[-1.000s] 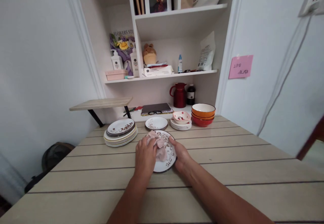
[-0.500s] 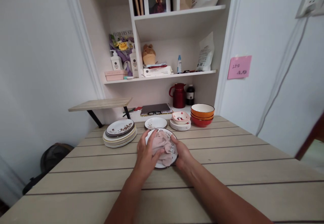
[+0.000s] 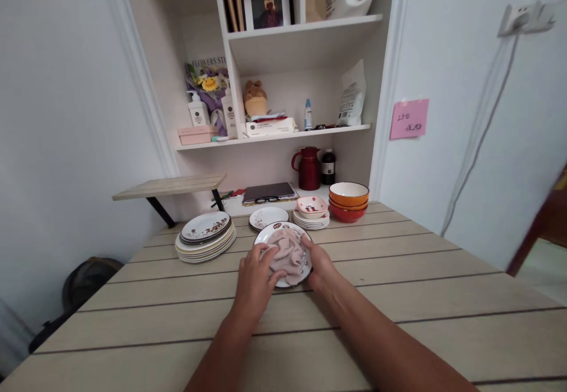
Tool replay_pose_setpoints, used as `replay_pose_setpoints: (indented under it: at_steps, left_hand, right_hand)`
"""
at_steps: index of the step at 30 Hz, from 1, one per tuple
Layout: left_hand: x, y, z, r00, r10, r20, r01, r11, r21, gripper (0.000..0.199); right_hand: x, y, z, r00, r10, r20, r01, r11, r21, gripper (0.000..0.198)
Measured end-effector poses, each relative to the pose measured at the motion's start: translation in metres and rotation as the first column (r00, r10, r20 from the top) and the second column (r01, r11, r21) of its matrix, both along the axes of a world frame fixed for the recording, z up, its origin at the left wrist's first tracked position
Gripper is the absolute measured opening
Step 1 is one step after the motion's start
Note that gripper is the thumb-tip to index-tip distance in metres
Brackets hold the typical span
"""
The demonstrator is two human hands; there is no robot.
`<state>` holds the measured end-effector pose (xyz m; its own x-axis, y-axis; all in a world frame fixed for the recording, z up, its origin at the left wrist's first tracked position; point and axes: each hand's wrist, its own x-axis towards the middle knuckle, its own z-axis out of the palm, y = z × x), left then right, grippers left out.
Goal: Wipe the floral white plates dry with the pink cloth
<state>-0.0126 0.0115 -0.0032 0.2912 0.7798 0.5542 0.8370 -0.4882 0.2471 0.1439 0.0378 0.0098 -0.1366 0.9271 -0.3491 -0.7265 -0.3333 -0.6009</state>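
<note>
A white plate (image 3: 262,234) with a dark rim and a printed pattern is tilted toward me above the table's middle. My right hand (image 3: 319,264) grips its right edge, thumb on the upper face, other fingers hidden beneath. A crumpled pink cloth (image 3: 290,256) covers much of the plate. My left hand (image 3: 257,274) is on the cloth's left side, fingers bent and thumb pressing into the folds. Just behind lies another patterned plate (image 3: 268,217). To the left stands a stack of plates (image 3: 206,238).
Behind on the right are small plates with a pink square bowl (image 3: 311,205) and stacked orange and red bowls (image 3: 348,201). A red jug (image 3: 309,169) and a laptop (image 3: 269,192) sit at the back. A small raised wooden shelf (image 3: 172,186) stands at the left.
My left hand has slid down and left over the plate, its fingers more bent and uncovering more of the rim. My right hand keeps its hold on the plate. The view has shifted slightly.
</note>
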Motion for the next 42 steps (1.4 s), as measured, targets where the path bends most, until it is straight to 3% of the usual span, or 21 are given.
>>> replay_pose_setpoints:
  at_steps: [10,17,19,22,26,29,33,36,42]
  left_hand:
    - [-0.006,0.002,0.005,0.998,0.057,0.011,-0.058,0.979,0.195,0.031]
    - [-0.013,0.001,0.014,0.922,0.387,-0.013,-0.380,0.911,0.162,0.017]
    - [-0.015,0.001,0.015,0.912,0.410,-0.033,-0.400,0.904,0.152,0.015]
    - [-0.012,-0.001,0.015,0.937,0.344,-0.065,-0.332,0.931,0.151,0.011]
    - [0.003,-0.007,0.013,0.983,0.149,-0.104,-0.129,0.976,0.173,0.012]
    - [0.014,-0.012,0.009,0.991,0.015,-0.132,0.015,0.975,0.220,0.017]
    - [0.017,-0.013,0.008,0.988,-0.027,-0.149,0.064,0.967,0.245,0.018]
    - [0.014,-0.012,0.010,0.988,0.046,-0.145,-0.009,0.968,0.249,0.016]
    - [0.001,-0.006,0.016,0.925,0.370,-0.090,-0.352,0.921,0.167,0.012]
  right_hand:
    - [-0.011,-0.009,0.005,1.000,-0.017,0.012,0.016,1.000,0.014,0.045]
    - [-0.023,-0.013,-0.003,0.999,0.002,0.049,-0.001,1.000,-0.024,0.040]
    - [-0.022,-0.011,-0.004,0.997,-0.025,0.073,0.029,0.998,-0.055,0.041]
    - [-0.014,-0.006,-0.003,0.994,-0.084,0.064,0.089,0.993,-0.074,0.041]
    - [0.000,-0.001,0.001,0.991,-0.131,0.036,0.133,0.990,-0.055,0.041]
    - [0.001,-0.002,0.002,0.998,-0.062,0.012,0.062,0.997,-0.039,0.044]
    - [-0.014,-0.011,-0.001,0.999,0.035,0.007,-0.035,0.999,0.000,0.039]
    - [-0.027,-0.017,-0.002,0.998,0.008,0.054,-0.010,0.999,0.032,0.029]
    - [-0.029,-0.016,-0.003,0.995,-0.021,0.100,0.022,1.000,-0.009,0.033]
